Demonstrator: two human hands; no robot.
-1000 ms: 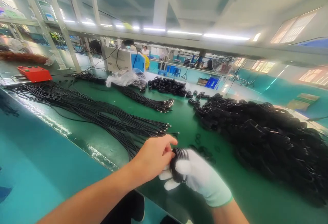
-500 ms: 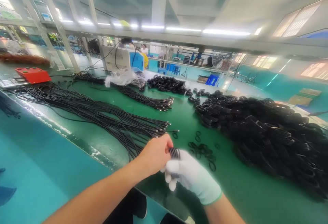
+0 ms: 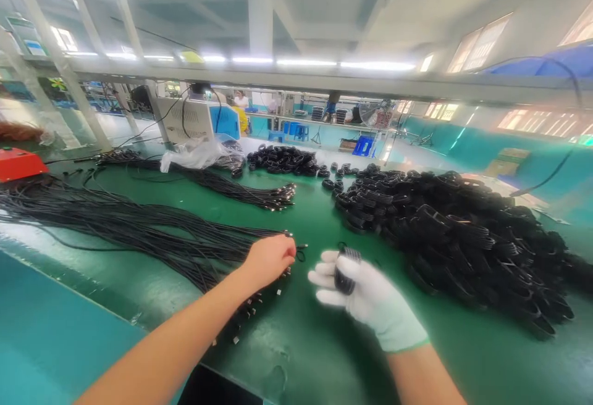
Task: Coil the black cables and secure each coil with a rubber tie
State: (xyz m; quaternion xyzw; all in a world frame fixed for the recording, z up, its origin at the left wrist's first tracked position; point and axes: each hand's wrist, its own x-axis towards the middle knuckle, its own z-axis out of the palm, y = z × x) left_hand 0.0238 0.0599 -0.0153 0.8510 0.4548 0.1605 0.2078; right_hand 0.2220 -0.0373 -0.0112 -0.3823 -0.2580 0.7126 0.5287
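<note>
My bare left hand (image 3: 271, 260) is at the connector ends of a long bundle of black cables (image 3: 180, 226), its fingers curled together. Whatever those fingers pinch is hidden beneath them. A white knitted glove covers my right hand (image 3: 365, 291). Its thumb presses a tightly wound coil of black cable (image 3: 346, 272) against the palm, while the other fingers stretch out to the left. Metal-tipped ends of cables show just below my left hand.
A large heap of coiled black cables (image 3: 445, 238) covers the right side of the green table (image 3: 319, 355). Behind the bundle lie another cable bundle (image 3: 241, 192) and a clear plastic bag (image 3: 194, 153). A red box (image 3: 21, 164) stands at the far left.
My hands have separated: the left has moved left to the cable ends, the right has moved right with the coil. The view has turned rightward.
</note>
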